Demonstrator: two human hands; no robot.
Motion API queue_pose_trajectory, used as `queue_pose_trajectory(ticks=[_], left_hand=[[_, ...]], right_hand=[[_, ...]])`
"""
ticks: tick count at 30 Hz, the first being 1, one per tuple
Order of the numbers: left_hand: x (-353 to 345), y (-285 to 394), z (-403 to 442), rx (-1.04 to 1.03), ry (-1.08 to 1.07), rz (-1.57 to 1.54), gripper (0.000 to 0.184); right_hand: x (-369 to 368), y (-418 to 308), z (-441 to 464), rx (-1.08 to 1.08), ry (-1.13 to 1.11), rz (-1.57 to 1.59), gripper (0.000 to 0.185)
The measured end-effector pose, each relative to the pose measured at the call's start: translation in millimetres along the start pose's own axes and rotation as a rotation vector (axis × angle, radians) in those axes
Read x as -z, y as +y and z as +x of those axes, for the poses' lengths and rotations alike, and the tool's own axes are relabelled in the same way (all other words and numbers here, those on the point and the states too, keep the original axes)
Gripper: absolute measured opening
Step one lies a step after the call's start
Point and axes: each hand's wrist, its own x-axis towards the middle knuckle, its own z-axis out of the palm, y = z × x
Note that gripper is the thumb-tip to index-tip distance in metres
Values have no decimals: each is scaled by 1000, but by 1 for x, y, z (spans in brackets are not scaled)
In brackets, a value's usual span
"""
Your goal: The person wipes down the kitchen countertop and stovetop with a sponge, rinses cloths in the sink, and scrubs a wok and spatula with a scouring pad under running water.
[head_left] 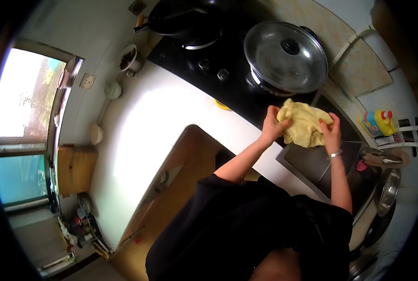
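A crumpled pale yellow cloth point(305, 122) is stretched between my two hands, above the edge of the dark sink point(307, 161). My left hand point(273, 125) grips its left side, with the thumb lying on top. At the right side, my right hand point(330, 133) pinches it between thumb and fingers; a bracelet sits on that wrist. Just beyond the cloth stands a wide pan with a glass lid point(284, 58) on the stove. The cloth's underside and some of my fingertips are hidden.
A black wok point(185, 18) stands on the black stove point(190, 61). The white counter point(129, 126) runs left toward a wooden box point(77, 169) near the window. A yellow detergent bottle point(378, 123) and a metal bowl point(389, 192) are to the right of the sink.
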Motion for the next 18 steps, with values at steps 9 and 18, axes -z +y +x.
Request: queue_pose_trajectory(ticks=[9, 18], left_hand=[[151, 2, 34, -195, -76, 205, 23], [280, -17, 45, -191, 224, 258, 14]], right_hand=[[-211, -5, -14, 101, -30, -1016, 68], [-312, -75, -3, 792, -459, -575, 66]])
